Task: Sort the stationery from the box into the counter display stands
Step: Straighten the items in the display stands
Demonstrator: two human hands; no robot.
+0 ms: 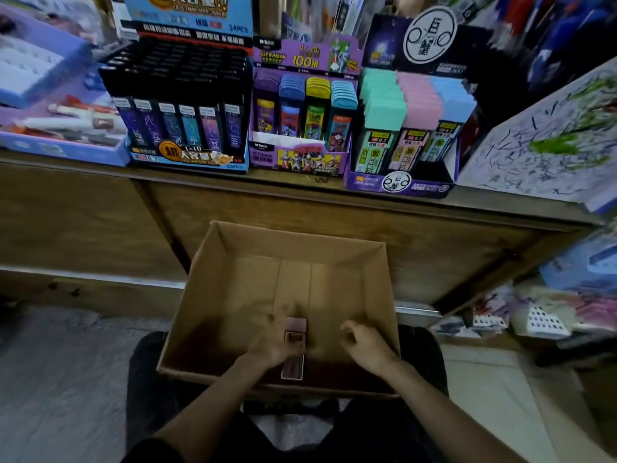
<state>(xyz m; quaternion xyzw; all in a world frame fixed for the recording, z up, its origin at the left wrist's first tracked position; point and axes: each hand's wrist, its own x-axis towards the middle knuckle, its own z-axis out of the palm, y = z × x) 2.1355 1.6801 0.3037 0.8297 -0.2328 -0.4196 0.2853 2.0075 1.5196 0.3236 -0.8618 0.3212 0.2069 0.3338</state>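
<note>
Wooden counter (83, 212): running across the middle, showing its panelled front.
Scribbled sheet (541, 145): lying tilted at the counter's right end.
Grey floor (50, 379): stretching below the counter's left.
Blurred packets (547, 315): sitting under the counter's right end.

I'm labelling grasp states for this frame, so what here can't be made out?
All in the head view:
- The left hand: motion blur; gripping or only touching the pink rectangular lead case is unclear.
- The right hand: curled fingers hide its palm.
- The case's label: too small and dim.
- The brown cardboard box: near inner wall hidden by shadow and forearms.
- The scribbled white board: cut off by the right edge.
</note>
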